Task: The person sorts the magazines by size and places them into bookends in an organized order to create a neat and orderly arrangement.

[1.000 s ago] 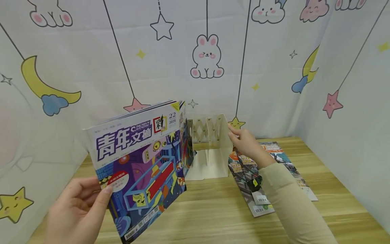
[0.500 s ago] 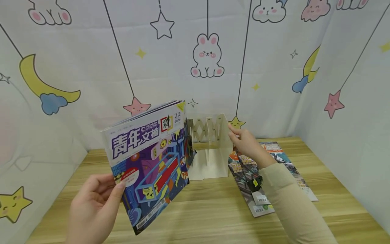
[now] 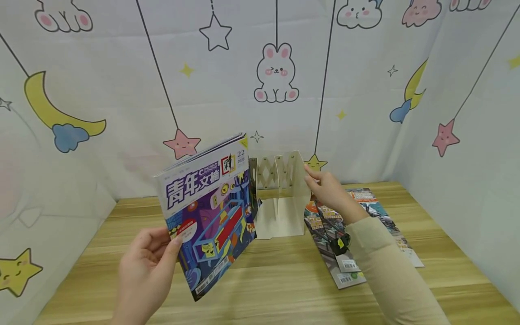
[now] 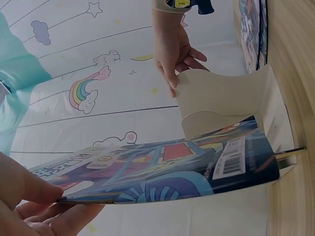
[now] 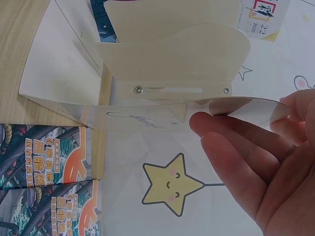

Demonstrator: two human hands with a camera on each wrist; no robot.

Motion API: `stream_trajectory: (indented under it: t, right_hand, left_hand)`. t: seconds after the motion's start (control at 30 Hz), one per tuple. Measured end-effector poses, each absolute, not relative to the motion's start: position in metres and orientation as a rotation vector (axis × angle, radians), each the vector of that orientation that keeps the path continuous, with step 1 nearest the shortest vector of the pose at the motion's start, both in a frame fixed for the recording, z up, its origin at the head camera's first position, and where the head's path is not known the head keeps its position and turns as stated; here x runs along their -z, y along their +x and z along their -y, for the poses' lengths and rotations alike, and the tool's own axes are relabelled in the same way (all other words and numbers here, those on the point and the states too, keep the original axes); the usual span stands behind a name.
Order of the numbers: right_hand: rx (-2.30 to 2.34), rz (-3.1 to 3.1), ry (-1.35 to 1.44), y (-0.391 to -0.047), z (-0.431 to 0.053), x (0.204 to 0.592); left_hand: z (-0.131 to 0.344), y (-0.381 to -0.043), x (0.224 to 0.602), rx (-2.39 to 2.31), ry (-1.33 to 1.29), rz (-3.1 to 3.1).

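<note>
My left hand (image 3: 148,266) holds a purple and blue magazine (image 3: 211,225) by its left edge, the thumb on the cover. The magazine stands upright and tilted before the left part of a cream folding book rack (image 3: 290,216). Just behind its right edge shows a dark strip of another printed cover (image 3: 255,198). My right hand (image 3: 331,194) pinches the rack's right end panel at its outer edge; in the right wrist view the thumb and fingers (image 5: 221,152) lie on either side of that panel. The held magazine hides the rack's left end.
Several magazines (image 3: 331,262) lie overlapping on the wooden table (image 3: 276,280), right of the rack and partly under the right forearm. A white curtain (image 3: 227,90) with cartoon prints hangs close behind the rack. Another white sheet (image 3: 459,180) bounds the right side.
My left hand has carried the magazine rightward and slightly up, nearer the rack, and it now covers more of the other cover behind it. My right hand has kept its grip on the panel.
</note>
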State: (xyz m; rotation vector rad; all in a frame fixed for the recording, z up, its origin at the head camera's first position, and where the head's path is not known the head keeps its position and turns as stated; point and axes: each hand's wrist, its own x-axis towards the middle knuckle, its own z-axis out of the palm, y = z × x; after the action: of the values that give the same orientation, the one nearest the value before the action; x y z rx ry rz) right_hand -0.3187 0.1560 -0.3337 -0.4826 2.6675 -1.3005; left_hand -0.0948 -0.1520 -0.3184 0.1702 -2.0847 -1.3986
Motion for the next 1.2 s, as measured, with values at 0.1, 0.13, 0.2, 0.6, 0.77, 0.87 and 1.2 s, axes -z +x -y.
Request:
stream_trajectory:
  t: [0.1,0.13,0.2,0.6,0.77,0.87,1.2]
  right_hand:
    - [1.304,-2.666,-0.479,-0.318,-0.156,0.334]
    - [1.303,-2.666,-0.478,-0.318,-0.155,0.334]
    - [1.303,-2.666,-0.475,-0.318,-0.155,0.333]
    - [1.291,-2.684,-0.473,-0.317,-0.155,0.332]
    - [1.294,-2.692,-0.486,-0.317,-0.155,0.332]
    - [1.298,-2.691,-0.492,-0.317,-0.156,0.332]
    - [1.294,-2.691,-0.5,-0.318,-0.157,0.333]
  left_hand:
    - [0.151,-0.099,0.322,1.407,0.134,2.071]
    - [0.15,-0.101,0.323,1.411,0.124,2.063]
    - [0.149,-0.104,0.325,1.42,0.101,2.042]
    - [0.146,-0.113,0.333,1.404,0.055,1.999]
    - [0.144,-0.116,0.336,1.426,0.034,1.968]
    - [0.142,-0.117,0.338,1.463,0.044,1.961]
    - [0.138,-0.119,0.342,1.469,0.071,1.968]
